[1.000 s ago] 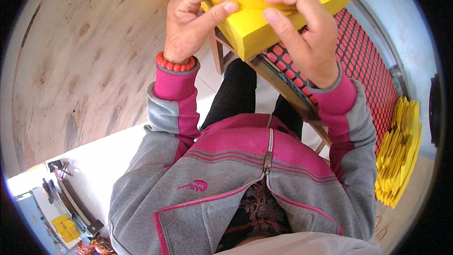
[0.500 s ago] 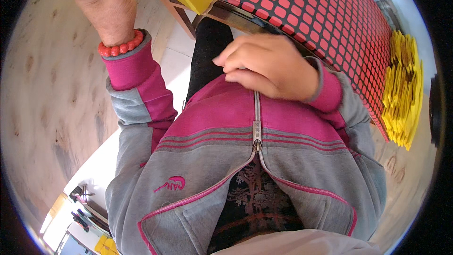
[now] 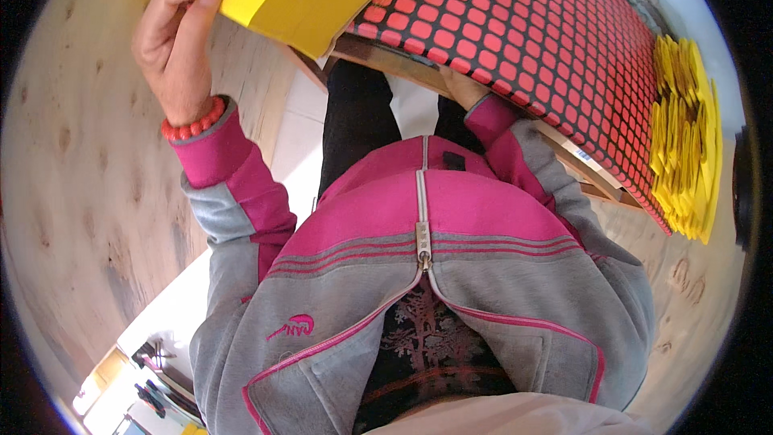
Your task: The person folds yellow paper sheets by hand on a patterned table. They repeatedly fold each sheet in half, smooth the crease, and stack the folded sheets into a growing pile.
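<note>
At the upper left, my left hand [image 3: 177, 48] pinches the edge of a yellow folded sheet [image 3: 302, 0] between thumb and fingers. A crease crosses the sheet, and its far part runs out of the picture. The sheet overhangs the near left edge of a table with a red-and-black patterned cover [image 3: 515, 16]. My right hand [image 3: 462, 87] reaches in beneath the table's near edge. The tabletop hides its fingers, so whether it holds anything does not show.
A thick pile of yellow folded pieces [image 3: 688, 137] is at the table's right end. Below the cover runs a wooden table frame [image 3: 394, 67], close in front of my legs. A wood-patterned surface [image 3: 88, 153] fills the left side.
My right hand has gone from in front of my jacket to under the table edge. My left hand has come lower and nearer, and more of the yellow sheet shows.
</note>
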Action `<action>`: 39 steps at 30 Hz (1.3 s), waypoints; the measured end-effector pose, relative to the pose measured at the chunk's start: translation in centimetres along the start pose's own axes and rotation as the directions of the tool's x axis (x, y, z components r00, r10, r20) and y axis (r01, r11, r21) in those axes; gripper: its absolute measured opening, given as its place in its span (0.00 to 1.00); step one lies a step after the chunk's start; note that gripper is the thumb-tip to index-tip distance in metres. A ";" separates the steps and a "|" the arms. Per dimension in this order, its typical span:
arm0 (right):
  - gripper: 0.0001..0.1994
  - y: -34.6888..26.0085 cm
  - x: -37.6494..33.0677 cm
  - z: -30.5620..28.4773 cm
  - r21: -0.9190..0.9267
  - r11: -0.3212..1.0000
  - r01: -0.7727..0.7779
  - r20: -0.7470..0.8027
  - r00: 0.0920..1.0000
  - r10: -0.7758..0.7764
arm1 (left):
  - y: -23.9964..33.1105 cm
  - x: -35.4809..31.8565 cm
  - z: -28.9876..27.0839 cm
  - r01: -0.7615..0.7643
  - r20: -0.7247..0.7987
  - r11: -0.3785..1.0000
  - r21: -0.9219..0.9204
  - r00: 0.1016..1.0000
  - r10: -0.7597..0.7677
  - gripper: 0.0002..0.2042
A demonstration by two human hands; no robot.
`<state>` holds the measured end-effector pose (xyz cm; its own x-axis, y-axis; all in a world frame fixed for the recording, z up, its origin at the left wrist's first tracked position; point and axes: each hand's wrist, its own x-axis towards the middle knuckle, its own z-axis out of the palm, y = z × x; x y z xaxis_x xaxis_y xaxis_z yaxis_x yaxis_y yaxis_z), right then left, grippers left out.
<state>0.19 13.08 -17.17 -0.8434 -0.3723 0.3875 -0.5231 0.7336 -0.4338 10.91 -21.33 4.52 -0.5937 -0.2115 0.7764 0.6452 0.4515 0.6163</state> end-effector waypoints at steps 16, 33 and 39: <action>0.11 -6.2 -1.4 -7.8 0.390 0.868 0.307 0.369 0.811 -0.453 | 0.5 0.7 -0.2 0.000 0.127 0.999 0.044 0.992 -0.006 0.10; 0.06 -21.3 16.1 -20.4 0.421 0.289 0.859 -0.347 0.448 -0.824 | 1.3 0.4 0.5 0.172 0.113 0.985 0.019 0.978 -0.173 0.10; 0.12 -20.5 16.4 -16.5 0.403 0.273 0.874 -0.327 0.416 -0.849 | 2.4 0.8 0.4 0.115 0.236 0.989 0.095 0.962 -0.135 0.10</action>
<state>-0.94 1.37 11.53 0.1336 -0.5916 0.7951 -0.9288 -0.3545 -0.1078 11.79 -20.10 6.58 -0.7717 -0.0597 0.6332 0.5240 0.5047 0.6861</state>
